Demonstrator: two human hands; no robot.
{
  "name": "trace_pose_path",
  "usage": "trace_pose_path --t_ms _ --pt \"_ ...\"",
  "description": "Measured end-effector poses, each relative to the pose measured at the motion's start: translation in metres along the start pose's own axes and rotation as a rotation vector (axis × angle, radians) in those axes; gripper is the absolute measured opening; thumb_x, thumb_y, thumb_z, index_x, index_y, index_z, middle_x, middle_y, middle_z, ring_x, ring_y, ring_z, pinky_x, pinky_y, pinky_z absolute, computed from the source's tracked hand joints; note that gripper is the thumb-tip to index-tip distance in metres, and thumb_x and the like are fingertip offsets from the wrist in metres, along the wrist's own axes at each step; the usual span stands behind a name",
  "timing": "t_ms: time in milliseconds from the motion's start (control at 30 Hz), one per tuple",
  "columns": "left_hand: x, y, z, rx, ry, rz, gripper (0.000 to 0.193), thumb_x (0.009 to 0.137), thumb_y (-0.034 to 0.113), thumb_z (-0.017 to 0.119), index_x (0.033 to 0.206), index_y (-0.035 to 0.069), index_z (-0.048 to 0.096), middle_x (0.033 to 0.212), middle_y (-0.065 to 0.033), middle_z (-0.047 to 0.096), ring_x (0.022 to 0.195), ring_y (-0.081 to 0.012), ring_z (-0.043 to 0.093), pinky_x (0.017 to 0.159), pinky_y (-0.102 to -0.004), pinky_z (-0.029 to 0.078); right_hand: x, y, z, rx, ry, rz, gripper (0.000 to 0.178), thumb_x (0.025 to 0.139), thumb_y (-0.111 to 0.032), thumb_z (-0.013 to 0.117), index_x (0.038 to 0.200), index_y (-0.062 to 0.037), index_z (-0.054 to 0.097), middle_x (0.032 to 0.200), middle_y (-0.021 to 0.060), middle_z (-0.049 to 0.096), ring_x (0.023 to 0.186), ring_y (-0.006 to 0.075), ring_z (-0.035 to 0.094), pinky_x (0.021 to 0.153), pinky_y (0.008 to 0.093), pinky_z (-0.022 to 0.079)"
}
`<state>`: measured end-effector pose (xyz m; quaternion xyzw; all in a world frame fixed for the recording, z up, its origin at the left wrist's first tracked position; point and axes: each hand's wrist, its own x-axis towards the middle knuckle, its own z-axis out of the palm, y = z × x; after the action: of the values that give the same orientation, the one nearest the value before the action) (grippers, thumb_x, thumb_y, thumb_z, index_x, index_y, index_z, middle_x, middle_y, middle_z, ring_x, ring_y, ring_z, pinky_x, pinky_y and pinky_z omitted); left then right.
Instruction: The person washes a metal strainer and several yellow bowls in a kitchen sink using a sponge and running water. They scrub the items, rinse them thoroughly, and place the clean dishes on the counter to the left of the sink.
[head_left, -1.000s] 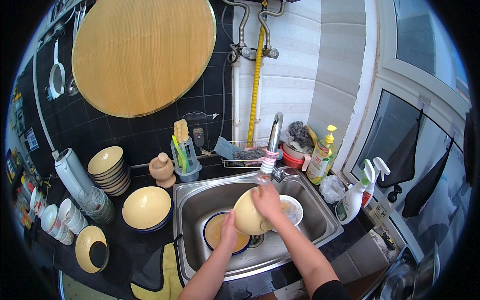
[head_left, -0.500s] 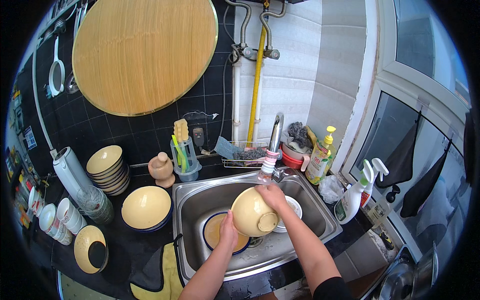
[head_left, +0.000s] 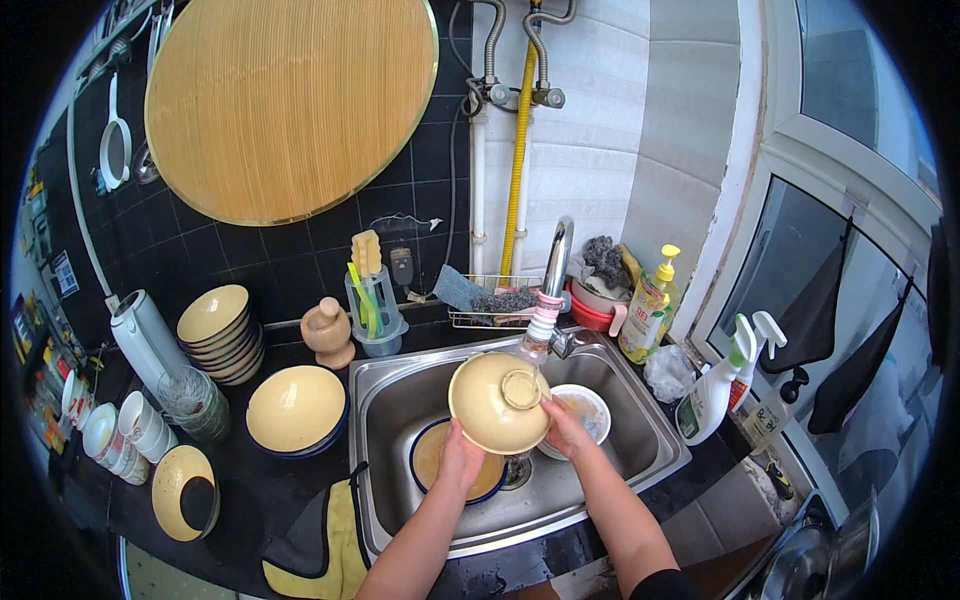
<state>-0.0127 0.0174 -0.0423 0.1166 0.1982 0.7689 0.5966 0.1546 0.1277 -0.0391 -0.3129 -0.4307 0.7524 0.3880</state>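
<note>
A cream-yellow bowl [head_left: 480, 410] is tilted upside down over the sink, its round foot turned up toward me. At its lower left rim my left hand [head_left: 461, 458] grips it; my right hand [head_left: 567, 428] holds the right rim. The faucet [head_left: 545, 310] with a pink-and-white nozzle stands just beyond the bowl, and water seems to run onto it. Beneath the held bowl, a blue-rimmed yellow bowl [head_left: 428, 458] rests in the sink. White bowls [head_left: 592, 408] sit in the sink's right part, partly behind my right hand.
The steel sink [head_left: 385, 525] has a yellow cloth [head_left: 342, 545] at its left edge. Left stand yellow bowls [head_left: 292, 408], a bowl stack [head_left: 218, 335], glasses [head_left: 193, 405] and a wooden mortar [head_left: 328, 335]. Right are a soap bottle [head_left: 648, 315] and spray bottles [head_left: 712, 395].
The bowl has turned so its foot faces upward near the faucet. My right hand has slid from the bowl's top down to its right rim; my left stays at the lower left.
</note>
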Motion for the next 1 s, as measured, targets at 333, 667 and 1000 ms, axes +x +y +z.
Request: trace_pose_path --t_ms 333,667,1000 --pt "-0.003 -0.006 0.01 0.362 0.121 -0.116 0.04 0.091 0.034 0.038 0.119 0.006 0.04 0.112 -0.0062 0.052 0.102 -0.0196 0.05 0.089 -0.036 0.037 -0.006 -0.018 -0.009 0.346 0.325 -0.046 0.029 0.087 -0.027 0.046 0.102 -0.0053 0.057 0.102 0.0064 0.06 0.094 0.0197 0.056 0.082 0.0332 0.044" --pt "-0.005 0.016 0.02 0.877 0.255 0.099 0.029 0.088 0.029 0.049 0.091 0.002 0.058 0.086 -0.004 0.058 0.079 -0.0096 0.051 0.071 -0.024 0.041 -0.012 -0.019 0.009 -0.105 0.319 -0.184 0.018 0.078 -0.014 0.059 0.089 -0.0001 0.06 0.081 0.0051 0.061 0.071 0.0129 0.057 0.066 0.0254 0.046" --pt "-0.009 0.005 0.026 0.626 0.275 0.205 0.028 0.09 0.028 0.046 0.098 0.002 0.054 0.091 -0.0024 0.057 0.083 -0.009 0.05 0.076 -0.0224 0.039 0.008 -0.05 0.059 -1.196 0.416 -0.493 0.041 0.079 -0.029 0.046 0.109 -0.0022 0.053 0.102 0.0175 0.056 0.102 0.0314 0.05 0.091 0.0369 0.036"
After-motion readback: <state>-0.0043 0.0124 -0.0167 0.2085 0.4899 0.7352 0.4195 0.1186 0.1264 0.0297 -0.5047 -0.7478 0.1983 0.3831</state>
